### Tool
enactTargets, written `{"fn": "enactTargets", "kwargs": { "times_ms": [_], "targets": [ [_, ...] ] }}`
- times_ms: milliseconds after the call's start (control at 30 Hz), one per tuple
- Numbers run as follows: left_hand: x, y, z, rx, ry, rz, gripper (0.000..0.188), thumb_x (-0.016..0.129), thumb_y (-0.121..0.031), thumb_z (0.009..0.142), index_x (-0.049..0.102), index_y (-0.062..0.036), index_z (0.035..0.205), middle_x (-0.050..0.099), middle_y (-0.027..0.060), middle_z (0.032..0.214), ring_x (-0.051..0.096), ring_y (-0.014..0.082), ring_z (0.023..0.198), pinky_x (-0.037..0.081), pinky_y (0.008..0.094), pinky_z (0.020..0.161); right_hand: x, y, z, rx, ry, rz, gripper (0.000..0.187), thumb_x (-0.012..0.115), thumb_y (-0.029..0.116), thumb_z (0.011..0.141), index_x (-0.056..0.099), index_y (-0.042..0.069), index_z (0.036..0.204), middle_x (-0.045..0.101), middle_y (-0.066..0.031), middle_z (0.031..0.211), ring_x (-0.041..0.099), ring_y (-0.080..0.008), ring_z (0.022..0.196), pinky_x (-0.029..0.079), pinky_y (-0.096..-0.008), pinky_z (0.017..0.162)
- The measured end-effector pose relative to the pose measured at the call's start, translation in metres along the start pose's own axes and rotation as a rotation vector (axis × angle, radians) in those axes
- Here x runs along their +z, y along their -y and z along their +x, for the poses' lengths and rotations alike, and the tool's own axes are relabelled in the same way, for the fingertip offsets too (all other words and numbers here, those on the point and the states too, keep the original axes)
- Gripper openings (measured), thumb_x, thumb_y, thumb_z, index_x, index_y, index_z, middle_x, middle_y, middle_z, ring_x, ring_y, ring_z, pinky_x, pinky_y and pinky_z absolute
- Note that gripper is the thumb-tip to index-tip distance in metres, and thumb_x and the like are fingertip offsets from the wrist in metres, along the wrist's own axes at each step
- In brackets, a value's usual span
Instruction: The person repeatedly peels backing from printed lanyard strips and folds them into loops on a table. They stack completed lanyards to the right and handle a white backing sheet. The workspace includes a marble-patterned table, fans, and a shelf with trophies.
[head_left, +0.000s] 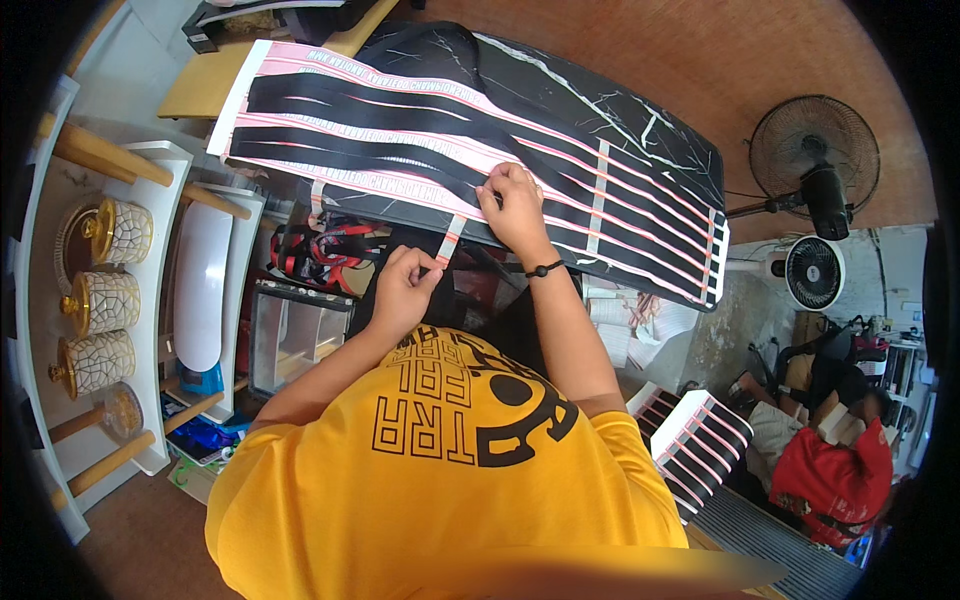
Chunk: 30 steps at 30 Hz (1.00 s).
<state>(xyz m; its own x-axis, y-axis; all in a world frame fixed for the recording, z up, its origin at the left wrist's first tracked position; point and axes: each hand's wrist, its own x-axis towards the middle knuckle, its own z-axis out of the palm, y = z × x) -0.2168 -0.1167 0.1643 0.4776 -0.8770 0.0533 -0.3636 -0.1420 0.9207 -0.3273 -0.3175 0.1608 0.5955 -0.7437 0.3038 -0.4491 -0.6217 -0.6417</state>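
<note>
A long sheet of pink and white printed paper (330,62) with black ribbons (370,96) laid over it in rows slants across the dark marble-patterned table (600,85). My right hand (514,208) is over the middle of the nearer rows, its thumb and fingers pinched on a black ribbon. Close to the table's near edge, my left hand (407,292) pinches the lower end of a short strip of tape (452,240), pale with an orange part. The strip's upper end meets the sheet's near edge. A longer tape strip (599,195) crosses the ribbons farther right.
Another short tape strip (317,200) hangs off the table edge. Striped ribbon sheets (700,450) lie stacked at lower right. Two fans (815,150) stand right of the table. White shelves (150,300) with gold-lidded jars (108,303) are at left. Another person in red (835,470) sits far right.
</note>
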Motion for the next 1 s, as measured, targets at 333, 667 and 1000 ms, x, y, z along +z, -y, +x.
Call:
{"fn": "enactTargets", "kwargs": {
  "times_ms": [333,667,1000],
  "targets": [
    [-0.015,0.025,-0.020,-0.708,0.115,-0.969,0.024,0.069,-0.005,0.086,0.064,-0.0110,0.108,0.057,-0.0018,0.085,0.048,0.0097,0.066,0.040,0.0277,0.061,-0.005,0.007,-0.002,-0.024,-0.026,0.011,0.021,0.077,0.024,0.076,0.066,0.007,0.083,0.061,-0.0084,0.101,0.058,-0.0307,0.101,0.043,-0.0430,0.089],
    [-0.010,-0.018,0.026,0.239,-0.061,-0.116,0.007,0.062,0.001,0.087,0.062,-0.0014,0.094,0.061,0.0093,0.093,0.060,0.0215,0.084,0.045,0.0290,0.074,-0.021,0.009,-0.007,-0.016,-0.240,0.470,0.011,0.072,0.013,0.085,0.068,0.005,0.089,0.062,-0.0071,0.094,0.061,-0.0203,0.085,0.048,-0.0313,0.074],
    [0.100,-0.048,0.183,0.510,0.146,0.721,0.054,0.046,-0.043,0.100,0.046,-0.0133,0.145,0.034,0.0145,0.157,0.027,0.0389,0.145,0.018,0.0640,0.114,-0.117,-0.108,0.008,0.245,-0.464,-0.090,0.013,0.070,0.007,0.081,0.070,0.003,0.093,0.069,-0.0135,0.093,0.066,-0.0300,0.084,0.053,-0.0387,0.076]
  ]
}}
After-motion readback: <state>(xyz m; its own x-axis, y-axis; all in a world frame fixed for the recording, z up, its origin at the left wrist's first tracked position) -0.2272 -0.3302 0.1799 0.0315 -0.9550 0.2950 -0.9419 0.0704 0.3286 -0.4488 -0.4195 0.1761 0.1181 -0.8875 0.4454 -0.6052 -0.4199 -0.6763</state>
